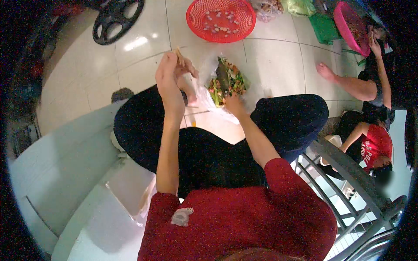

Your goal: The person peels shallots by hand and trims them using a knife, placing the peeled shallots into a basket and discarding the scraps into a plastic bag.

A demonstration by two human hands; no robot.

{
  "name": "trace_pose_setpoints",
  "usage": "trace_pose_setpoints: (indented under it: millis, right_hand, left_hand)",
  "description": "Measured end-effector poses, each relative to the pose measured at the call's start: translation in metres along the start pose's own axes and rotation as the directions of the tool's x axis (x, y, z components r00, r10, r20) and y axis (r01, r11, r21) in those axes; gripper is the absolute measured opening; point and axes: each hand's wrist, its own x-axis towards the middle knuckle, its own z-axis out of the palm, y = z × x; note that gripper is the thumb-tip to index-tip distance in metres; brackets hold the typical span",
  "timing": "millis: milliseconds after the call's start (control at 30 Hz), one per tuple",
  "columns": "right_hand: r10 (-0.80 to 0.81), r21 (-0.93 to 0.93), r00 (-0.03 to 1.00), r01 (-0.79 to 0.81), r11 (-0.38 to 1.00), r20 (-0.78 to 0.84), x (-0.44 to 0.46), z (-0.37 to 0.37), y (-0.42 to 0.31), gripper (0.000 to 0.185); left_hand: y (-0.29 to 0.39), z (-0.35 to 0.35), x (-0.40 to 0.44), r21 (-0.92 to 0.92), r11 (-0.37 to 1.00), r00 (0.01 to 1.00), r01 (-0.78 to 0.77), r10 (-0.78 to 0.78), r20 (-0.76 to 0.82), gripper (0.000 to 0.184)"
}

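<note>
My left hand (170, 76) is raised above the floor on the left, its fingers closed on a small light-brown piece (179, 55) whose kind I cannot make out. Between my knees an open clear plastic bag (204, 85) lies on the tiles. It holds a heap of green, orange and dark vegetable scraps (237, 82). My right hand (235, 104) reaches down to the near edge of that heap, and its fingertips are hidden among the scraps.
A red colander (190, 19) with several small pale bulbs stands ahead. Beside it lie a clear bag (266, 9) and a green basket (324, 29). At right, a person's hand (373, 42) is by a pink basket (344, 26). A black wheel-shaped base (126, 24) stands at left.
</note>
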Motion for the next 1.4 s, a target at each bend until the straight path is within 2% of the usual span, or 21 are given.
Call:
trace_pose_setpoints:
  millis: [133,200,267,333,367,433,467,533,567,700,767,800,867,900,933,1033,1067,1100,1200,1300,1400]
  right_hand:
    - [0.084,0.032,0.996,-0.083,0.996,-0.03,-0.001,0.0,-0.009,0.065]
    - [0.193,0.107,0.962,-0.216,0.971,0.193,-0.003,-0.011,-0.016,0.074]
    - [0.292,0.358,0.927,-0.362,0.861,0.235,0.003,-0.012,-0.007,0.074]
    - [0.432,0.504,0.896,-0.422,0.754,0.104,0.006,-0.019,-0.009,0.075]
    - [0.442,0.494,0.891,-0.43,0.755,0.102,0.005,-0.024,-0.009,0.075]
    - [0.373,0.273,0.9,-0.31,0.911,-0.224,0.0,-0.045,-0.011,0.078]
    - [0.374,0.263,0.899,-0.314,0.912,-0.226,-0.005,-0.061,-0.006,0.078]
    - [0.351,0.134,0.928,-0.366,0.921,0.126,-0.017,-0.124,-0.005,0.076]
    - [0.313,0.115,0.915,-0.35,0.93,0.252,-0.026,-0.146,0.003,0.068]
    - [0.257,0.017,0.881,-0.287,0.958,0.398,-0.065,-0.215,0.018,0.06]
    - [0.29,0.014,0.919,-0.305,0.952,0.266,-0.105,-0.252,0.003,0.06]
    - [0.294,0.009,0.918,-0.307,0.952,0.265,-0.119,-0.26,0.001,0.06]
    - [0.305,0.145,0.943,-0.323,0.935,0.134,-0.145,-0.269,-0.003,0.06]
    - [0.231,0.232,0.967,-0.25,0.94,0.104,-0.157,-0.271,0.001,0.054]
    - [0.228,0.23,0.969,-0.244,0.942,0.094,-0.167,-0.273,0.001,0.054]
    - [-0.021,0.585,0.986,0.115,0.803,-0.164,-0.196,-0.279,-0.007,0.032]
    - [-0.062,0.611,0.982,0.159,0.776,-0.177,-0.199,-0.28,-0.01,0.03]
    - [-0.083,0.602,0.977,0.187,0.776,-0.196,-0.202,-0.281,-0.013,0.03]
    - [-0.112,0.608,0.964,0.239,0.757,-0.24,-0.198,-0.275,-0.012,0.028]
    - [-0.092,0.64,0.96,0.247,0.727,-0.266,-0.192,-0.273,-0.012,0.027]
    - [-0.045,0.647,0.973,0.185,0.739,-0.227,-0.19,-0.274,-0.012,0.029]
  left_hand:
    - [-0.003,0.008,0.001,0.092,0.995,1.0,0.028,-0.027,-0.009,0.031]
    - [-0.004,0.007,0.002,0.126,0.991,0.999,0.047,-0.044,-0.031,0.031]
    - [-0.01,0.006,0.004,0.13,0.991,0.997,0.042,-0.051,0.063,0.031]
    - [-0.016,0.006,0.007,0.102,0.994,0.997,0.05,-0.055,0.051,0.029]
    - [-0.019,0.006,0.007,0.08,0.996,0.998,0.047,-0.05,0.036,0.027]
    - [-0.026,0.001,0.008,0.054,0.998,0.997,0.022,-0.026,0.075,0.029]
    - [-0.029,0.0,0.008,0.041,0.999,0.994,-0.004,-0.001,0.11,0.03]
    - [-0.029,0.0,0.007,0.063,0.997,0.993,0.048,-0.054,0.104,0.032]
    - [-0.028,0.0,0.006,0.096,0.99,0.989,0.105,-0.114,0.098,0.034]
    - [-0.04,0.003,0.002,0.129,0.992,0.993,0.009,-0.025,0.117,0.035]
    - [-0.052,-0.003,0.004,0.078,0.996,0.985,-0.035,0.021,0.17,0.033]
    - [-0.053,-0.002,0.002,0.072,0.997,0.985,-0.035,0.022,0.17,0.033]
    - [-0.05,-0.001,0.0,0.074,0.997,0.984,-0.025,0.011,0.178,0.032]
    - [-0.052,-0.003,0.003,0.073,0.997,0.983,-0.032,0.018,0.181,0.032]
    - [-0.059,-0.005,0.006,0.141,0.989,0.985,-0.044,0.02,0.172,0.032]
    - [-0.072,-0.007,0.008,0.229,0.973,0.988,-0.02,-0.016,0.154,0.032]
    - [-0.075,-0.006,0.01,0.25,0.968,0.987,0.027,-0.065,0.146,0.033]
    - [-0.078,-0.003,0.009,0.163,0.983,0.983,0.085,-0.11,0.148,0.033]
    - [-0.083,0.002,0.006,0.196,0.969,0.958,0.152,-0.193,0.21,0.031]
    - [-0.08,0.0,0.008,0.331,0.934,0.917,0.135,-0.244,0.314,0.03]
    - [-0.075,-0.001,0.006,0.339,0.938,0.904,0.068,-0.202,0.378,0.03]
